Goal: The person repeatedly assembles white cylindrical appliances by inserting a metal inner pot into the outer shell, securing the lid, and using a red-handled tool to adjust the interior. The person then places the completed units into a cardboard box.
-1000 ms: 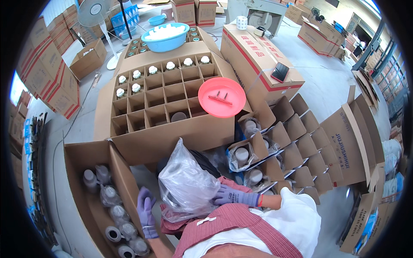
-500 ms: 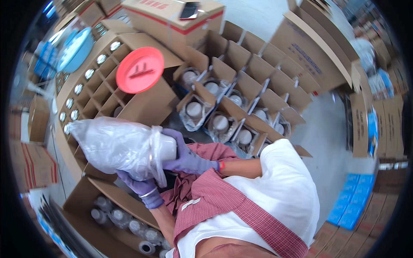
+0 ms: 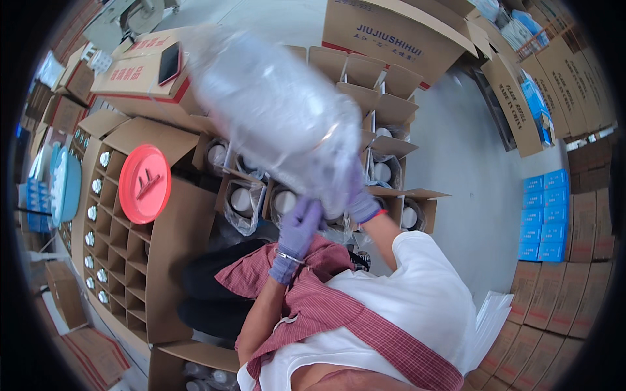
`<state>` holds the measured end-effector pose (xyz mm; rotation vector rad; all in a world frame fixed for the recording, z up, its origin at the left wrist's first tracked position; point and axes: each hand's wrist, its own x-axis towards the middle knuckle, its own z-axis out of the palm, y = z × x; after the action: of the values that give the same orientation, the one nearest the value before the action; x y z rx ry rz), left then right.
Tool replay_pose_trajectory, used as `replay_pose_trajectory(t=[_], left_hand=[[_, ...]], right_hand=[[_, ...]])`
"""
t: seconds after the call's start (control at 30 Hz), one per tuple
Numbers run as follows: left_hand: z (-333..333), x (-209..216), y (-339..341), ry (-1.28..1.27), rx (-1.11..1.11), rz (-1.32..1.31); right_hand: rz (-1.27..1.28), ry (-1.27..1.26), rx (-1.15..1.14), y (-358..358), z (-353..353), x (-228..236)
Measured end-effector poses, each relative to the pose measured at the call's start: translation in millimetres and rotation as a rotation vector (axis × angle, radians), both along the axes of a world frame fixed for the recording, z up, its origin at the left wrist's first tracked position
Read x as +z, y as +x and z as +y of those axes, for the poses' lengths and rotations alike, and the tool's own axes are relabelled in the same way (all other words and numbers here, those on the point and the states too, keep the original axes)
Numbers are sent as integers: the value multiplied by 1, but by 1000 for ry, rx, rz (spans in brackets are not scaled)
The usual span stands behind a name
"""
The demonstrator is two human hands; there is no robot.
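My two hands, in purple gloves, hold a large bottle-shaped thing in a clear plastic bag [image 3: 274, 111], tilted over a divided carton [image 3: 396, 107]. Blur and shiny film hide the details inside. The fingers of my left hand [image 3: 298, 231] are closed near the bag's lower end. My right hand [image 3: 360, 199] grips that same end from the right, partly covered by the film. Below them, several bagged bottles with white caps [image 3: 241, 201] stand upright in the carton's cells.
At the left, a carton [image 3: 179, 228] has cells holding silver-topped pieces [image 3: 92, 213]; a red dish [image 3: 145, 189] with small dark pieces rests on it. Beyond are a blue basin [image 3: 69, 186] and a phone [image 3: 170, 63] on a taped box [image 3: 140, 75]. Blue boxes [image 3: 542, 215] are stacked right.
The bagged bottle has swung up and to the right, from over the left carton to above the divided carton. Both hands have moved right with it. The view has shifted too.
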<state>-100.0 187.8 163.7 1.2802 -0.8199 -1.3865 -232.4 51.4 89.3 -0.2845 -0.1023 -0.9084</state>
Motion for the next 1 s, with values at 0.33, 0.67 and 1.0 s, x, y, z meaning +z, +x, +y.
replay_pose_trajectory(t=[0.33, 0.67, 1.0], left_hand=[[100, 1, 116, 101, 172, -181], [172, 24, 156, 108, 493, -371], [251, 2, 153, 32, 676, -294]], right_hand=[[1541, -543, -555, -165, -143, 142], [2132, -1591, 142, -54, -222, 16], [2041, -1923, 218, -39, -232, 62]])
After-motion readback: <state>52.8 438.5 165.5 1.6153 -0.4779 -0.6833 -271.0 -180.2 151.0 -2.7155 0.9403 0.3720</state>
